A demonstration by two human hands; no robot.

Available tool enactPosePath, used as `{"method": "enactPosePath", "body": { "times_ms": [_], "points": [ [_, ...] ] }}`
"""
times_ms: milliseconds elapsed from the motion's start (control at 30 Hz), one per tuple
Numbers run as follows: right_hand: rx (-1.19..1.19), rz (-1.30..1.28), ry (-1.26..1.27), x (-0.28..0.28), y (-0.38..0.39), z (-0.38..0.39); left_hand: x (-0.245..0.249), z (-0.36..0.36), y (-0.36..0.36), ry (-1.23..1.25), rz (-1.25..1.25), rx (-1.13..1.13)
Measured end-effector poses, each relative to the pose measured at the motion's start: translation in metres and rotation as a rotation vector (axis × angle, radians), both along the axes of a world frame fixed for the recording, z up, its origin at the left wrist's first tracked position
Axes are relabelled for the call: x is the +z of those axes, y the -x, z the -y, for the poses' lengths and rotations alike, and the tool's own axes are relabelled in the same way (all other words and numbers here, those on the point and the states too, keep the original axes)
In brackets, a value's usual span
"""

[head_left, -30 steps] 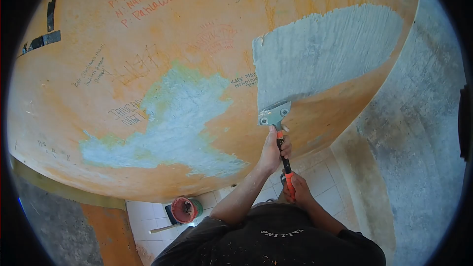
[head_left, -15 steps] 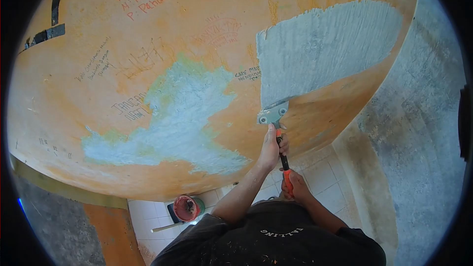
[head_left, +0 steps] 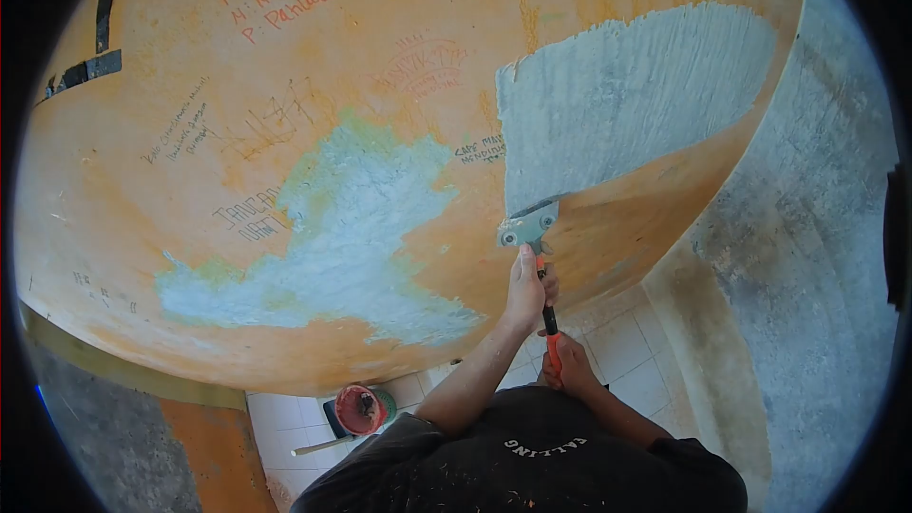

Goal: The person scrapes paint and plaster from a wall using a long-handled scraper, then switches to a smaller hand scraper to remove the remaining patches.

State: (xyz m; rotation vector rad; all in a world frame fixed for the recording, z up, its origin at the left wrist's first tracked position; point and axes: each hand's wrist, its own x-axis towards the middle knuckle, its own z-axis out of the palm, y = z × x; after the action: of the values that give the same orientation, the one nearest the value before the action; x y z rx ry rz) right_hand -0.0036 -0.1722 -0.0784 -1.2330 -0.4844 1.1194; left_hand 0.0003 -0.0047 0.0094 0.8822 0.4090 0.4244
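I hold a long-handled scraper [head_left: 543,299] with both hands against an orange painted wall [head_left: 190,256]. Its metal blade [head_left: 527,225] presses on the wall at the lower edge of a bare grey scraped patch [head_left: 627,95]. My left hand [head_left: 524,290] grips the black and orange handle high up, just below the blade. My right hand [head_left: 567,366] grips the orange lower end, close to my chest.
A pale blue-white patch [head_left: 332,237] and handwritten graffiti mark the wall to the left. A rough grey concrete wall [head_left: 807,275] stands at the right. On the white tiled floor [head_left: 627,342] below sit a red bucket [head_left: 357,407] and a stick.
The blade has slid a little down the wall along the grey patch's lower edge, and both hands have dropped slightly with it.
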Motion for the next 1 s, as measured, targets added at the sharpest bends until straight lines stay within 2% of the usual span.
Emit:
{"method": "enactPosePath", "body": {
  "times_ms": [333,633,1000],
  "points": [
    [-0.015,0.146,0.019,-0.002,-0.009,-0.001,0.004,0.008,-0.011,-0.026,-0.012,0.17],
    [-0.01,0.106,0.002,0.03,-0.01,-0.014,0.043,0.0,-0.009,-0.056,-0.024,0.128],
    [-0.01,0.019,0.008,0.061,-0.007,-0.009,0.066,0.0,-0.008,-0.107,0.04,0.112]
  ]
}}
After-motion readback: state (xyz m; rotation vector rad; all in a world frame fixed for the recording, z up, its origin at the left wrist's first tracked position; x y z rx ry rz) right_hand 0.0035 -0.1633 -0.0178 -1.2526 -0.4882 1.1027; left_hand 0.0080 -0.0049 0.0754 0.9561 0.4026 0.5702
